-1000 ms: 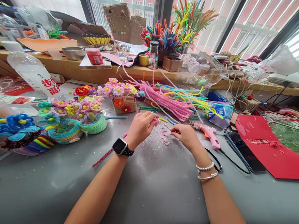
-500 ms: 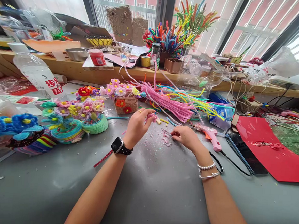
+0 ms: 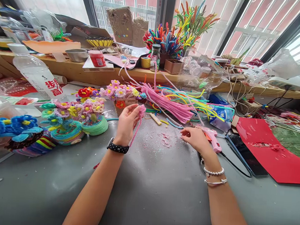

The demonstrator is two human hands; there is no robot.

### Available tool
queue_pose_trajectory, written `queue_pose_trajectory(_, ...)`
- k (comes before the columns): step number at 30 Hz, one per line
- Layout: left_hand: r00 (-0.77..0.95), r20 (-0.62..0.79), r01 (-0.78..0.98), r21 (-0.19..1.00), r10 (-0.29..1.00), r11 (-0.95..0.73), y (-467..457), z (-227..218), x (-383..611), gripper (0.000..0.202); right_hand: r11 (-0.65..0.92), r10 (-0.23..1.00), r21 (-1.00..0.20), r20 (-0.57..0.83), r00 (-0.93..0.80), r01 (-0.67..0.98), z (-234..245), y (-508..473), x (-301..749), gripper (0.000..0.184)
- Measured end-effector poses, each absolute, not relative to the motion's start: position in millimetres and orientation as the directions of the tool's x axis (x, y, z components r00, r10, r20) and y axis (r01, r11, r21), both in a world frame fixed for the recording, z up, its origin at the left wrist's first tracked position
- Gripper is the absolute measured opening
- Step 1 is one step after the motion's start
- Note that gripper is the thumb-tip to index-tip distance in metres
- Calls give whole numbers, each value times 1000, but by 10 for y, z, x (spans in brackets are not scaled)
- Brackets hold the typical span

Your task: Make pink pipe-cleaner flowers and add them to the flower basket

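Observation:
My left hand (image 3: 126, 122) is raised above the grey table (image 3: 144, 187) and pinches a pink pipe-cleaner flower (image 3: 141, 111) by its head, its pink stem hanging down past the wrist. My right hand (image 3: 195, 138) rests low on the table with fingers curled, right beside the pink hot glue gun (image 3: 211, 137); whether it holds anything I cannot make out. Pink fluff scraps (image 3: 165, 139) lie between the two hands. A bundle of pink pipe cleaners (image 3: 171, 105) lies just beyond.
Finished pipe-cleaner flower baskets (image 3: 88, 116) crowd the left side, with a small woven basket (image 3: 125, 102) behind my left hand. A red paper sheet (image 3: 270, 148) and a phone (image 3: 242, 151) lie at the right. A water bottle (image 3: 37, 73) stands at the left. The wooden shelf (image 3: 132, 73) is cluttered.
My left hand has lifted and turned, bringing the pink flower up off the table. My right hand has slid right, up against the glue gun.

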State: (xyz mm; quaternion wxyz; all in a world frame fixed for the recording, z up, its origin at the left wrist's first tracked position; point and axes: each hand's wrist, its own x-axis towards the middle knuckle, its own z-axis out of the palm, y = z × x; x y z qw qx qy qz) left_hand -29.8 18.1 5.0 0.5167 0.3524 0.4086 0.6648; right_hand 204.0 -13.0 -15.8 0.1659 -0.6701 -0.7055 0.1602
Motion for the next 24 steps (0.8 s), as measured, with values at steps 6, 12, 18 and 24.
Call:
queue_pose_trajectory(6, -181, 23, -437, 894, 983, -101, 187, 38, -277, 27, 52, 989, -464, -101, -112, 884, -113, -177, 1936, 19)
queue_pose_trajectory(12, -133, 9, -414, 908, 991, -64, 169, 42, -263, 33, 171, 930, -653, -141, -340, 738, -107, -231, 1769, 21)
queue_pose_trajectory(18, -106, 13, -413, 909, 994, -56, 157, 47, -257, 35, 96, 994, -416, -14, -112, 904, -122, -196, 1824, 19)
queue_pose_trajectory(24, -123, -2, -445, 894, 992, -54, 172, 46, -258, 34, 227, 944, -551, -80, -321, 803, -163, -213, 1754, 19)
